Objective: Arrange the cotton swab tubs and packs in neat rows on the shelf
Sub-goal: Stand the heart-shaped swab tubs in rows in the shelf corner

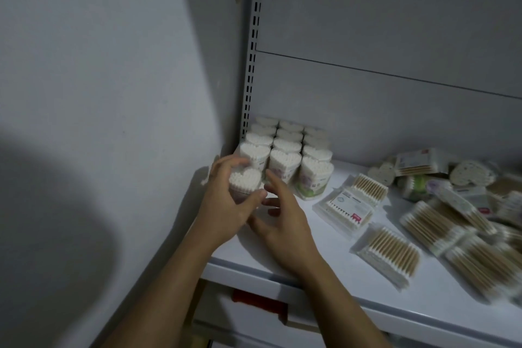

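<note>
**Heart-shaped tub held at the shelf's front-left corner**

The left hand (226,206) grips a heart-shaped tub of cotton swabs (244,179), its fingers (236,162) curled over the far side and the thumb pressed against the near side. The tub sits low over the white shelf (324,260), close to the grey wall (113,65) and just in front of the left column of the block of tubs (285,147). That block stands in three tidy columns running back to the slotted upright (252,51), all heart tops facing up.

The right hand (282,223) hangs just beside the held tub with its fingers (278,183) spread and loose, holding nothing. Whether it touches the tub I cannot tell.

Further right, flat packs of wooden-stemmed swabs lie on the shelf. One labelled pack (347,206) is nearest the tubs, and another pack (388,257) lies nearer the front edge. Beyond them is a loose heap (452,206) of packs and tipped-over tubs, overlapping at all angles. A red tag (257,302) shows under the shelf's front lip.
</note>
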A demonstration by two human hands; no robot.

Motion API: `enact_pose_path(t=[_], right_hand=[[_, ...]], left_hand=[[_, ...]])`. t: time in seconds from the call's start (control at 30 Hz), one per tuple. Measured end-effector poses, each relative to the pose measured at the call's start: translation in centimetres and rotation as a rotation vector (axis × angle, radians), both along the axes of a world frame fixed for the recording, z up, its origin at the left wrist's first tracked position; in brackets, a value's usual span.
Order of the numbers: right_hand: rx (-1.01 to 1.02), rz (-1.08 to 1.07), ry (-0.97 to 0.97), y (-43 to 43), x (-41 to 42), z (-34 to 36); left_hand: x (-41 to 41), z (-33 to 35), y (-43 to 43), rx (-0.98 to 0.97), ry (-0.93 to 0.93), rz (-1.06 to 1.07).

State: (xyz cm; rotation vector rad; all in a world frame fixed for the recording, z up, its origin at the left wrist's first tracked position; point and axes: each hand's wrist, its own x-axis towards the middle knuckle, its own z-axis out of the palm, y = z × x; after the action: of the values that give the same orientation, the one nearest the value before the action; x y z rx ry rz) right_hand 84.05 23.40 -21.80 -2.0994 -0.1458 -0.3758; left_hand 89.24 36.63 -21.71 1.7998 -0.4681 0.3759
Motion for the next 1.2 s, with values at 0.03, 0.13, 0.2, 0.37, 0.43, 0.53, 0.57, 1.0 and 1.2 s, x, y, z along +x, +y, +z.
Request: enact_pose_path(t=[0.03,0.13,0.2,0.37,0.43,0.53,0.57,1.0,1.2], right_hand=[[-0.008,0.001,0.007,0.0,0.0,0.0],[-0.004,-0.006,0.036,-0.2,-0.1,0.2],[0.014,-0.008,0.026,-0.2,-0.2,0.3],[0.024,0.014,-0.003,-0.1,-0.3,0.5],[0.030,0.013,0.004,-0.2,-0.4,0.5],[0.016,0.011,0.006,-0.3,-0.4,0.4],[0.004,0.013,0.005,-0.3,-0.4,0.4],[0.034,0.013,0.080,-0.3,-0.3,0.3],[0.062,-0.173,-0.092,-0.6,-1.7,1.2]], left_hand=[[0.1,0.0,-0.1,-0.020,0.043,0.014],[0.5,-0.1,-0.3,-0.026,0.156,0.052],[1.0,-0.4,-0.3,0.133,0.118,0.078],[1.3,-0.6,-0.6,0.279,0.187,0.121],[1.5,-0.5,-0.5,0.263,0.203,0.114],[1.4,-0.3,-0.4,0.235,0.236,0.101],[1.2,-0.2,-0.4,0.226,0.241,0.094],[0.7,-0.2,-0.9,0.340,0.187,0.154],[-0.1,0.1,-1.3,0.432,0.027,0.274]])
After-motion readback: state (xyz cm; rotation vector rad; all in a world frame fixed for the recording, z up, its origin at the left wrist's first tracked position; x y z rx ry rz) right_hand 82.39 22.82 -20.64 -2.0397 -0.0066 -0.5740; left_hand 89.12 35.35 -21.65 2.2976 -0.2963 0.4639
